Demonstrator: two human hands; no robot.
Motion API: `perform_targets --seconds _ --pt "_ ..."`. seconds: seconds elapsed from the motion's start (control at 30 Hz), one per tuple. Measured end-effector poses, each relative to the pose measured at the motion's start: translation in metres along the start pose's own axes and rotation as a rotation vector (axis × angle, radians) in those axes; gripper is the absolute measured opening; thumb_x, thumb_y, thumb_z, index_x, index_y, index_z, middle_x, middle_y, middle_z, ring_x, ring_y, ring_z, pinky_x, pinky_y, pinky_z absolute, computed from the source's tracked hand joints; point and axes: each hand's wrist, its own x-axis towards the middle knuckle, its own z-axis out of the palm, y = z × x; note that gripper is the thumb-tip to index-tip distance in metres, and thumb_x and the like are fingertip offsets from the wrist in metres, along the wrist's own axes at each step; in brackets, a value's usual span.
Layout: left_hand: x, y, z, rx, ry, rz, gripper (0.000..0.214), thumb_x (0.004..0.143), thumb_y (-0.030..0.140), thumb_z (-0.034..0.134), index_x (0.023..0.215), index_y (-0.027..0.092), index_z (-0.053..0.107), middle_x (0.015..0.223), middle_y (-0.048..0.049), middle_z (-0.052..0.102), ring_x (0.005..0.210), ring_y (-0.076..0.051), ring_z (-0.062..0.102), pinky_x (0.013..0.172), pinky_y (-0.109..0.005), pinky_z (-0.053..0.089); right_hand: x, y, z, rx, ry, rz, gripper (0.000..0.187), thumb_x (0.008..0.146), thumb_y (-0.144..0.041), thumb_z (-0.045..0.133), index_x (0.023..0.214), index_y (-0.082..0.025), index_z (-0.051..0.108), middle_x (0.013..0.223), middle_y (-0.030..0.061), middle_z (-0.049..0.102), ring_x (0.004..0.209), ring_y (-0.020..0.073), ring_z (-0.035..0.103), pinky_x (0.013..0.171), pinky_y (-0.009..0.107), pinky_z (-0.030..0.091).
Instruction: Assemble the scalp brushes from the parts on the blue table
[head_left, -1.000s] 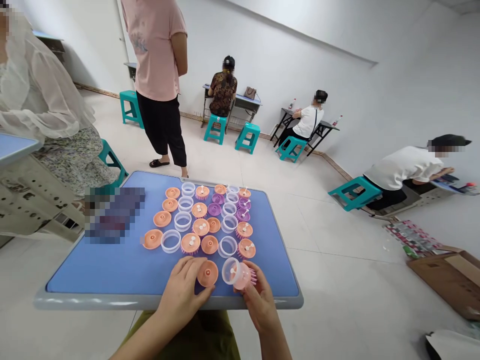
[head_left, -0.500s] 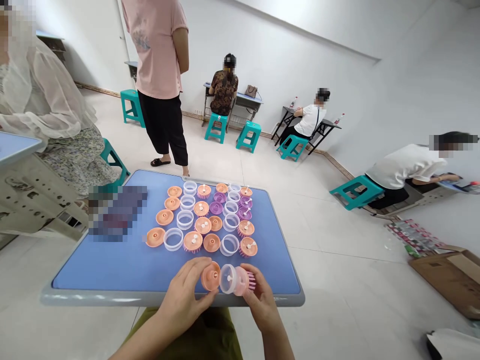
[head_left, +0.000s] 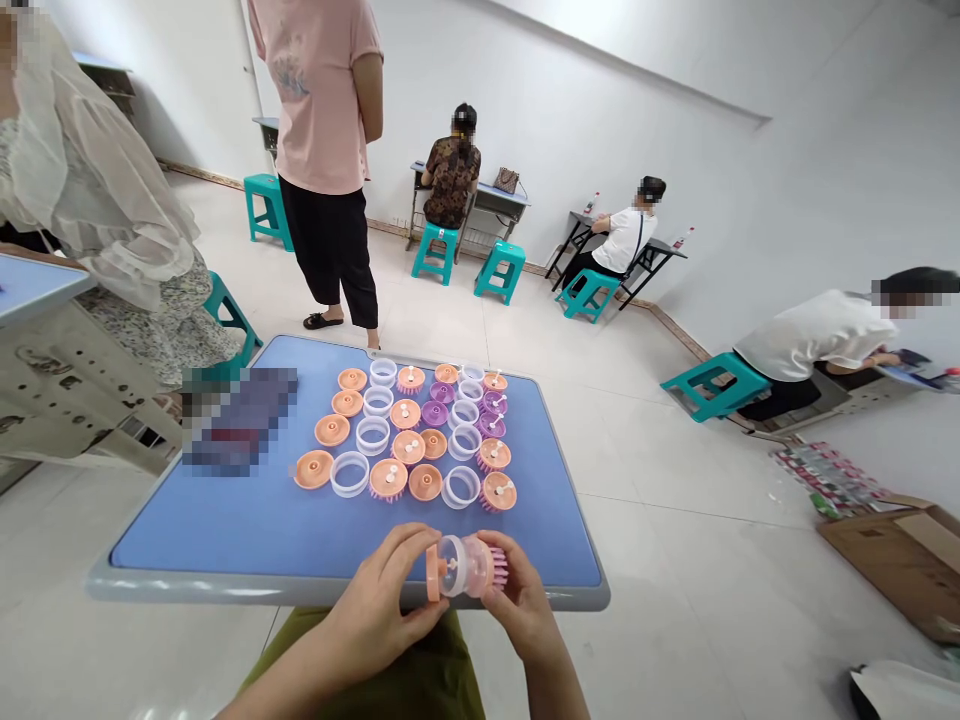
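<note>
My left hand (head_left: 379, 595) grips an orange round cap (head_left: 433, 574), turned on its edge, at the table's near edge. In my right hand (head_left: 525, 600) is an orange brush head with pink bristles (head_left: 498, 567), bristles facing right. A clear plastic ring (head_left: 452, 567) is joined to the brush head. The cap's stem points into the ring's open end; whether cap and ring touch, I cannot tell. Beyond my hands lie rows of orange caps (head_left: 313, 468), clear rings (head_left: 349, 474), orange brush heads (head_left: 388, 479) with small white pins, and some purple parts (head_left: 435, 413).
The blue table (head_left: 225, 530) has a raised grey rim. A blurred dark object (head_left: 244, 420) lies at its left. Someone in a pink shirt (head_left: 326, 100) stands beyond; other people sit at desks. Teal stools (head_left: 500, 270) stand on the floor, and a cardboard box (head_left: 892, 560) is at right.
The cap in my left hand has turned from facing up to edge-on, its stem now towards the clear ring. My right hand still holds the brush head, almost in the same place.
</note>
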Motion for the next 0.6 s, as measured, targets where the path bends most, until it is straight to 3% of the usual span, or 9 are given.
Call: perform_targets --seconds 0.23,0.6 --pt "-0.0017 0.0001 -0.0008 0.049 0.037 0.022 0.05 0.073 0.016 0.056 0.119 0.023 0.038 0.11 -0.0083 0.058 0.102 -0.021 0.057 0.083 -0.033 0.051 -0.0017 0.0024 -0.0022 -0.009 -0.001 0.01 0.044 0.067 -0.043 0.067 0.107 -0.024 0.058 0.098 0.007 0.061 0.084 0.0226 0.057 0.072 0.032 0.049" --pt "-0.0035 0.0005 -0.0017 0.009 -0.034 -0.047 0.051 0.073 0.019 0.057 0.12 0.024 0.039 0.114 -0.0082 0.058 0.107 -0.023 0.054 0.088 -0.037 0.048 -0.002 0.0024 -0.0032 -0.001 -0.03 0.018 0.043 0.069 -0.041 0.067 0.108 -0.025 0.057 0.1 0.0077 0.062 0.086 0.0234 0.058 0.074 0.033 0.049"
